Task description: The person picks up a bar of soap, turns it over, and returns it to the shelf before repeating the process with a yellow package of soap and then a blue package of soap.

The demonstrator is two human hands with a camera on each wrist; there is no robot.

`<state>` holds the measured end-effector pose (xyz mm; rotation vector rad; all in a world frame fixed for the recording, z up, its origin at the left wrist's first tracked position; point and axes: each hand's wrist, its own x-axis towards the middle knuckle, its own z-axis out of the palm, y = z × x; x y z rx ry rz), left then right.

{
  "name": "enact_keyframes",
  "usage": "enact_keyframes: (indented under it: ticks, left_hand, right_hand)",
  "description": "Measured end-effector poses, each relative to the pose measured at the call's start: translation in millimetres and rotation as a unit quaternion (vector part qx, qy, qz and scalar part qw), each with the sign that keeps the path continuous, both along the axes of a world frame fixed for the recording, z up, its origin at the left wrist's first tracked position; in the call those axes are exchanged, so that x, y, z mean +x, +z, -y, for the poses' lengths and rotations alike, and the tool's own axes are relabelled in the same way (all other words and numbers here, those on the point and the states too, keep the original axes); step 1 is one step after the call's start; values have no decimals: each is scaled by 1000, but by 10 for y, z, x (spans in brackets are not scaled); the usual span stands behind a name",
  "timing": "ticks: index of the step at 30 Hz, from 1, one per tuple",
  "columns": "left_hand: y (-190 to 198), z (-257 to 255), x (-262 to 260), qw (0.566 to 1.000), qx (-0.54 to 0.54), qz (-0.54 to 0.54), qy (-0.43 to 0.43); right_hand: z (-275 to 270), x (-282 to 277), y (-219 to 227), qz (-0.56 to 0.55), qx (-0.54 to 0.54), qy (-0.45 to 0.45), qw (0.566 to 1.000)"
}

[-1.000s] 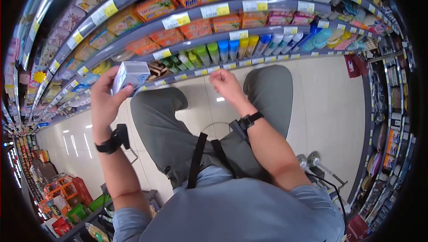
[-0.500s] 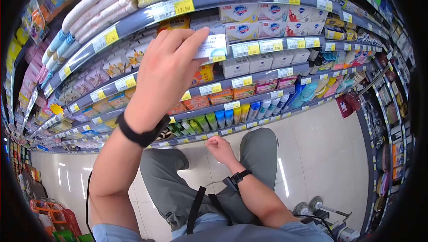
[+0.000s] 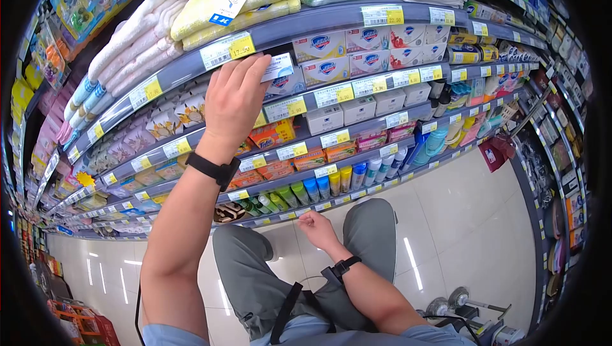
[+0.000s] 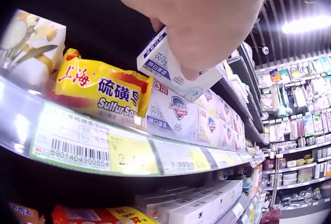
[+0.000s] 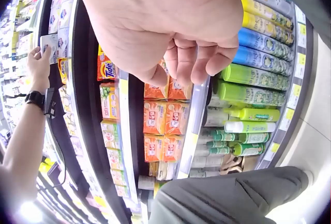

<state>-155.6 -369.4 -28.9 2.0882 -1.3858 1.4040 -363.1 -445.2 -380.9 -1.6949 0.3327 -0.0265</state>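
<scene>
My left hand (image 3: 234,100) grips a white Safeguard soap box (image 3: 279,66) at the soap shelf. In the left wrist view the thumb and fingers pinch that box, tilted, right over the top of another Safeguard box (image 4: 175,111) standing at the shelf's front. Beside that one lies a yellow sulfur soap packet (image 4: 101,87). The left fingertips are close under the towel shelf's price rail. Lower down, my right hand (image 3: 317,230) hangs with loosely curled fingers, holding nothing, in front of the bottom shelf of spray cans (image 3: 310,188).
More stacked Safeguard boxes (image 3: 368,61) stand to the right. Folded towels (image 3: 233,5) lie on the shelf above. Below are white boxes (image 3: 359,110) and orange soap packs (image 3: 308,158). A wheeled metal cart (image 3: 460,301) is on the floor at lower right.
My left hand has carried the soap box from low over my knee up to the soap shelf, then slightly left, over the row of boxes. The right hand still hangs loosely curled.
</scene>
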Motion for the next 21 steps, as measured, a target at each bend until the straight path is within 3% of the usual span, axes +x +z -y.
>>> enact_keyframes:
  ticks: [6, 20, 21]
  left_hand:
    - [-158, 130, 85, 996, -50, -74, 11]
    - [-33, 115, 297, 985, -65, -159, 12]
    - [-2, 116, 334, 974, -59, -214, 41]
  right_hand:
    - [40, -21, 11, 4, -1, 1, 1000]
    - [-8, -4, -33, 11, -16, 11, 1000]
    - [-22, -14, -30, 15, -13, 15, 1000]
